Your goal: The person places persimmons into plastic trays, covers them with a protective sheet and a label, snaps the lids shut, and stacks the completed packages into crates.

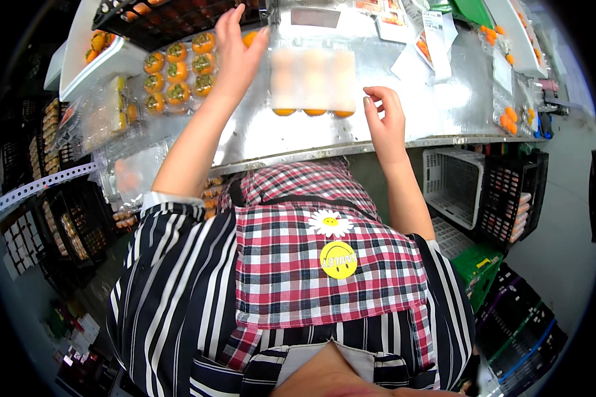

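My left hand [240,56] reaches over the table beside the black crate, fingers stretched and thumb apart. An orange persimmon [250,38] shows between its thumb and fingers; whether they touch it I cannot tell. To that hand's left sits a clear tray with rows of orange persimmons [177,71], their green leafy tops up. In front of me a whitish padded sheet [313,76] covers a pack, with orange fruit peeking out along its near edge. Just right of the sheet, my right hand [387,119] hovers with loosely bent, parted fingers and nothing in them.
The black crate [179,23] at the back left holds more fruit. A white box [86,83] stands left of it, near wrapped packs [106,119]. Labels and papers [434,46] lie back right, with small orange fruit [508,120] farther right. A white basket [453,185] stands below the table's edge.
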A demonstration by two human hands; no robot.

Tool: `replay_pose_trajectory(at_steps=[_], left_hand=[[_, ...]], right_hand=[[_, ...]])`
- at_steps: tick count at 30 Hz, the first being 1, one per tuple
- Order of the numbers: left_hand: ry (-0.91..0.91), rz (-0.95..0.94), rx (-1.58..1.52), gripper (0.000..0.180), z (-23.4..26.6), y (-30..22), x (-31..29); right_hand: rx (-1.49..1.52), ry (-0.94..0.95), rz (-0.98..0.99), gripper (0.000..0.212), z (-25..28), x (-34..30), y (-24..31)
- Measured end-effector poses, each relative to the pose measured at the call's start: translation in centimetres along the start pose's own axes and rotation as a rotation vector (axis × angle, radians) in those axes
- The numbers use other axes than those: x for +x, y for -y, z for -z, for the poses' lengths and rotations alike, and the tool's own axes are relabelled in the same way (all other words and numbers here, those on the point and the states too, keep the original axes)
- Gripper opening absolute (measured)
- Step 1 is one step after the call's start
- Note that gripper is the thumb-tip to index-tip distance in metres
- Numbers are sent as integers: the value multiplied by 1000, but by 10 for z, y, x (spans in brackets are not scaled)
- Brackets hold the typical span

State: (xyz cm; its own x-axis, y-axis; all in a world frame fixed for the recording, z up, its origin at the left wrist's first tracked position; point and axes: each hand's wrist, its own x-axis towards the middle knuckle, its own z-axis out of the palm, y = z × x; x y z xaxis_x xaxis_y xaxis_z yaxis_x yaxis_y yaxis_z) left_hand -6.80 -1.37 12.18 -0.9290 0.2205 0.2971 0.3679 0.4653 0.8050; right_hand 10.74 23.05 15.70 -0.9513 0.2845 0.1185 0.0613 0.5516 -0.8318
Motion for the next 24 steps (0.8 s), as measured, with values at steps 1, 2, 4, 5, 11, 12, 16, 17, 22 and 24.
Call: replay_pose_trajectory(at_steps=[1,2,4,5,11,12,16,17,22,24], left_hand=[[11,154,-130,67,-12,14,14],[27,338,-262,70,-24,25,26],[55,498,-388,80,-45,44,41],[-34,584,-468,74,-58,52,51],[-39,458,-715,55,-53,59,45],[-29,399,-691,56,-45,56,38],[153,341,-616,52,-11,37,1],[225,334,-530,46,-5,31,-10],[473,-43,107,23,2,5,-54],[478,-192,198,23,-5,-4,-68]], right_hand=[[30,31,-40,19,-3,2,-2],[42,38,-59,19,-5,4,-3],[62,34,-129,19,-11,6,-2],[85,24,-113,19,-14,10,-3],[169,72,-194,18,-16,-17,-13],[160,61,-270,18,-14,-24,-18],[153,-48,-383,17,1,-45,-35],[163,-70,-396,16,6,-47,-37],[83,-93,-331,18,11,-39,-33],[30,-74,-242,15,4,-30,-28]])
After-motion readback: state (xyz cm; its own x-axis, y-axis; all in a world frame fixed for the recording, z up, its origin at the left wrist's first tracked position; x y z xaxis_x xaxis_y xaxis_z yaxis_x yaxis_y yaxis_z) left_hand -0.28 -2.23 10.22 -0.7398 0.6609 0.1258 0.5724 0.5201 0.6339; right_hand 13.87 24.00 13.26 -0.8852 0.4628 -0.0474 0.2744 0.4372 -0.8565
